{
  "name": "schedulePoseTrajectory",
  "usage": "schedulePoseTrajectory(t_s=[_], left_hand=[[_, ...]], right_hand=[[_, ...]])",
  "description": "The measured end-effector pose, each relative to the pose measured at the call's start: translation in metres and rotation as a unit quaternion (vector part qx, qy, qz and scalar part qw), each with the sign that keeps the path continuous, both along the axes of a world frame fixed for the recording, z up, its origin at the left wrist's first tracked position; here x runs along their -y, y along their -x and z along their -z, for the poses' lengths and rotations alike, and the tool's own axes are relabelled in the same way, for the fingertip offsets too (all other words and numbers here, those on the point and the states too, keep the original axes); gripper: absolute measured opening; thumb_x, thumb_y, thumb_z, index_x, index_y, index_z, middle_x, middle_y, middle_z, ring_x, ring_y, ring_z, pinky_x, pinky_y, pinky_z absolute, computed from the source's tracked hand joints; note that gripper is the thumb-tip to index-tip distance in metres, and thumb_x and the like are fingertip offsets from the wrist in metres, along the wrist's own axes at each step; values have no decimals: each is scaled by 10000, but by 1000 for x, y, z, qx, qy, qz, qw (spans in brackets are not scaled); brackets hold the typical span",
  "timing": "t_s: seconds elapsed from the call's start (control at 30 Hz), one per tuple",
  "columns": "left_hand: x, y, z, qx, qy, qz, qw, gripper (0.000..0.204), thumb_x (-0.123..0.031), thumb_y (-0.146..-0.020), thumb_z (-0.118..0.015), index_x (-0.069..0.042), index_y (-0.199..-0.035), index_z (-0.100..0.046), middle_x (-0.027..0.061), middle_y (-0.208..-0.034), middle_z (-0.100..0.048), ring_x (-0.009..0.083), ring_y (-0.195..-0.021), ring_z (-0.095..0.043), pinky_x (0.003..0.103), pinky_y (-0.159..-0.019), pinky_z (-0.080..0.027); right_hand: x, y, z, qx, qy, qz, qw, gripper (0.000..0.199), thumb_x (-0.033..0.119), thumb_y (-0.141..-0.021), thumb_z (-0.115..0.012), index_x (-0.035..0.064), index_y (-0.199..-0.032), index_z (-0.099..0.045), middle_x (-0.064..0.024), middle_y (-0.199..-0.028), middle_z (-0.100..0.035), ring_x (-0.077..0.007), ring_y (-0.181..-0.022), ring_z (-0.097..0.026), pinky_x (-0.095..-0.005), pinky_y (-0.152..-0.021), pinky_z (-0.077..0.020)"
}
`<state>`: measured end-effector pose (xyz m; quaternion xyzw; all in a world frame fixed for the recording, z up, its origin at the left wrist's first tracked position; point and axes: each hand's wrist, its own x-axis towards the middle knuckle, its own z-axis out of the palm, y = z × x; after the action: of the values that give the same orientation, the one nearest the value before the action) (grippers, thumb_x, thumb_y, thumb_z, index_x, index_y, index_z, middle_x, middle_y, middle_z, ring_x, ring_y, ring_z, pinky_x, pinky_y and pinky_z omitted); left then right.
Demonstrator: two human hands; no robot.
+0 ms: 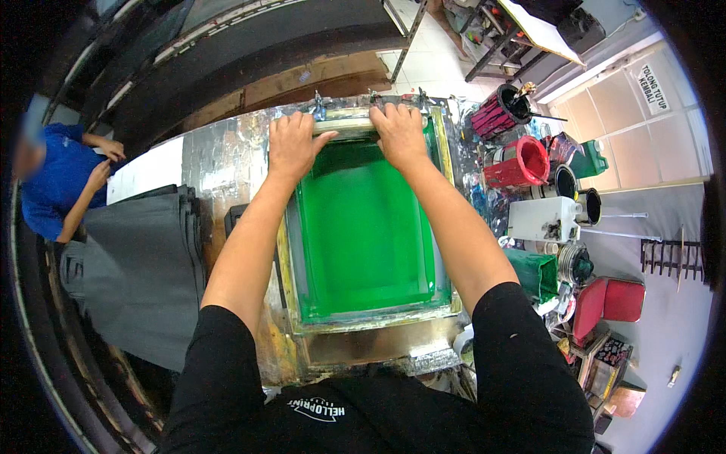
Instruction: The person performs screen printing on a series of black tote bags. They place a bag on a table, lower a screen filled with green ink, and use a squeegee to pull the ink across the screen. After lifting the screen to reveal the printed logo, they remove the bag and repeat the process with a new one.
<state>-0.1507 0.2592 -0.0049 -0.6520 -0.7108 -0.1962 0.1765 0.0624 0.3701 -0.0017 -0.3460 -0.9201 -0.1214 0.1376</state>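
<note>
Gripping a pale, straight wooden-looking bar [345, 129] in the upper centre of the picture are two bare hands. The left hand [293, 145] is partly curled, its fingers bent over the far side of the bar and its thumb stretched inward along the near side. The right hand [401, 135] is bent over the other end in much the same way; how tightly either presses cannot be told. The bar lies across the far end of a rectangular, yellow-stained screen frame [378, 323], whose inner surface is covered with wet-looking bright green ink [370, 242], in the middle of the picture.

The wide spacing of the hands probably keeps the bar level and spreads the push evenly. The paint-smeared containers stand along the right, presumably within reach yet clear of the arms.

Counted, there is one bar, one frame and two jerrycans: a white plastic jerrycan [541, 219] at right and a green plastic jerrycan [590, 160] above it. One round red tub [518, 164] stands at upper right, with one pink-streaked black tub [497, 113] above it. At left lies one pile of dark grey flat sheets [144, 265], too overlapped to count, beside one co-worker in a blue shirt [60, 178].
</note>
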Motion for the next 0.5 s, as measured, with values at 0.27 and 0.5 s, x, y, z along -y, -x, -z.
schedulePoseTrajectory(t_s=[0.27,0.5], left_hand=[[80,-44,1,9,41,-7,999,502,-583,-866,-679,-85,-862,-609,90,-882,-581,296,-842,-555,441,-792,-416],[176,-104,-7,25,54,-5,998,506,-588,-831,-707,-96,-845,-588,84,-861,-559,287,-839,-538,432,-784,-415]], right_hand=[[80,-47,-3,-9,24,-21,999,265,139,-884,-624,187,-1144,-626,-35,-956,-610,-248,-924,-597,-454,-822,-415],[176,-106,-2,-4,40,-18,999,237,128,-881,-609,188,-1109,-626,-43,-957,-579,-244,-924,-579,-454,-837,-414]])
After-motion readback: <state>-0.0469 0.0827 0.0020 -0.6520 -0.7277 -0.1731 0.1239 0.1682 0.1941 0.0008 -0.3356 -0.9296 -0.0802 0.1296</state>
